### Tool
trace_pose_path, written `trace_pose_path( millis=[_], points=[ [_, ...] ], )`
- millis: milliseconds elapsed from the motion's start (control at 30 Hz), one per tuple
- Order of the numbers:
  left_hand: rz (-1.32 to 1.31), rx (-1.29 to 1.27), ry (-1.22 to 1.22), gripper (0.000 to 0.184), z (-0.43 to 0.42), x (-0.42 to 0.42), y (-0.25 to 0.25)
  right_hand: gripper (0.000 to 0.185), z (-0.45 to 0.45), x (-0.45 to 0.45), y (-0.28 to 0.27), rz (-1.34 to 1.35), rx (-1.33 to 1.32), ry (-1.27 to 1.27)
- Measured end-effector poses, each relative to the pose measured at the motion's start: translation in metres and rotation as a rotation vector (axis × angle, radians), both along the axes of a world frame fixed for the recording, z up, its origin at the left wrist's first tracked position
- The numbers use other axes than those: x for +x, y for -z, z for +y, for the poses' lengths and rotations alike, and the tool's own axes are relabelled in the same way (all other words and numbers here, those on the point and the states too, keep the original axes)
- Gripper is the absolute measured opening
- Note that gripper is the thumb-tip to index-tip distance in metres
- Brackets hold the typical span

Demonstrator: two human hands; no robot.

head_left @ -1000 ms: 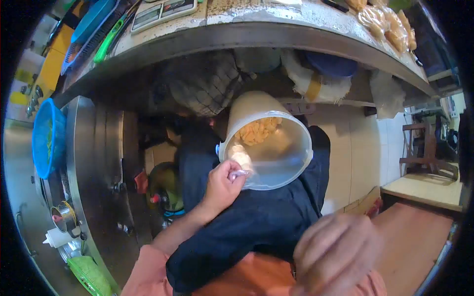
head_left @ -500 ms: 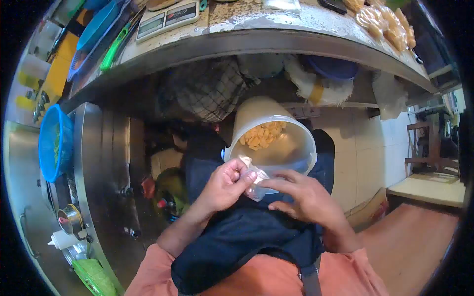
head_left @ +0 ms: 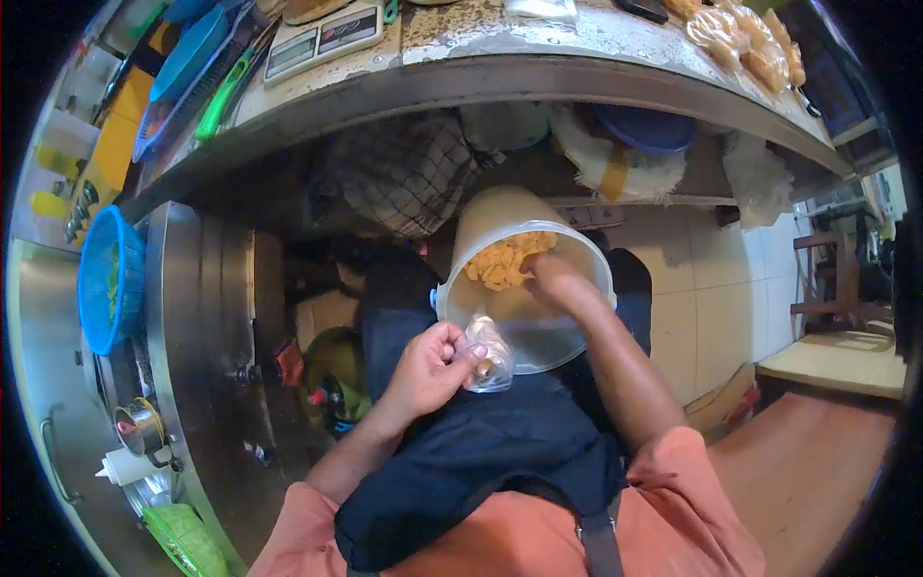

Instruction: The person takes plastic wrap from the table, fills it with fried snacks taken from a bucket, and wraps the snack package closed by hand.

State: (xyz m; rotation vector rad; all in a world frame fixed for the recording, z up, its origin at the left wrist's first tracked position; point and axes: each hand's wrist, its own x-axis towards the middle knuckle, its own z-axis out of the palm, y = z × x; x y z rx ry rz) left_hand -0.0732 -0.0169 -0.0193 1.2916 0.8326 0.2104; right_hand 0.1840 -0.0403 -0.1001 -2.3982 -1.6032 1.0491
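Note:
A translucent plastic bucket (head_left: 586, 252) lies tilted between the knees, its mouth facing me. Inside it is a heap of orange-yellow pieces (head_left: 502, 262), whose kind I cannot make out. My right hand (head_left: 556, 281) reaches into the bucket at the right edge of the heap; its fingertips are partly hidden among the pieces. In front of the bucket's lower rim, my left hand (head_left: 435, 365) pinches a small clear plastic bag (head_left: 492, 370) between thumb and fingers. The bag hangs over the dark apron.
Above the bucket runs a worktop (head_left: 452, 43) with a kitchen scale (head_left: 325, 40) and filled plastic bags (head_left: 760, 48). A blue basket (head_left: 111, 279) stands at left. Checked cloth (head_left: 413, 173) sits under the worktop; a low wooden bench (head_left: 798, 490) is at right.
My right hand has left the plastic bag and moved up into the bucket, to the pieces. My left hand still holds the bag, which now hangs more freely.

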Motion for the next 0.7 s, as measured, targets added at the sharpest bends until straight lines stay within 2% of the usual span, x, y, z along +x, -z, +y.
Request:
trace_pose_path(
  millis=[33,67,100,133,167,267,300,367,467,500,567,700],
  points=[
    [-0.040,-0.045,-0.018,0.020,-0.002,0.002,-0.001,0.030,0.016,-0.002,0.025,-0.026,-0.126,-0.021],
    [-0.075,-0.088,-0.036,0.020,-0.004,0.003,-0.002,0.030,0.024,-0.005,0.058,-0.020,-0.120,-0.020],
    [-0.069,-0.081,-0.035,0.020,-0.005,0.002,-0.002,0.038,0.032,-0.009,0.089,-0.015,-0.154,-0.058],
    [-0.091,-0.096,-0.024,0.018,-0.007,0.000,0.000,0.046,0.039,-0.013,0.092,-0.011,-0.185,-0.093],
    [-0.111,-0.113,-0.013,0.015,-0.008,-0.002,0.000,0.060,0.032,-0.019,0.096,0.057,-0.046,-0.023],
    [-0.075,-0.123,0.000,0.015,-0.012,-0.005,-0.003,0.063,0.025,-0.044,0.128,0.052,0.035,0.031],
    [-0.118,-0.162,-0.020,0.018,-0.011,-0.005,-0.007,0.064,0.026,-0.048,0.128,0.050,0.061,0.047],
    [-0.123,-0.179,-0.037,0.018,-0.011,-0.007,-0.003,0.064,0.028,-0.050,0.092,0.203,-0.104,0.129],
    [-0.128,-0.208,-0.048,0.016,-0.007,-0.006,0.002,0.057,0.031,-0.042,0.126,0.197,-0.121,0.141],
    [-0.121,-0.213,-0.058,0.016,-0.005,-0.004,0.003,0.057,0.028,-0.039,0.117,0.193,-0.121,0.147],
    [-0.145,-0.209,-0.083,0.015,-0.004,-0.002,0.007,0.051,0.019,-0.038,0.085,0.116,-0.067,-0.017],
    [-0.200,-0.214,-0.129,0.013,0.001,0.006,0.010,0.040,0.029,-0.024,0.076,0.075,-0.200,-0.046]
  ],
)
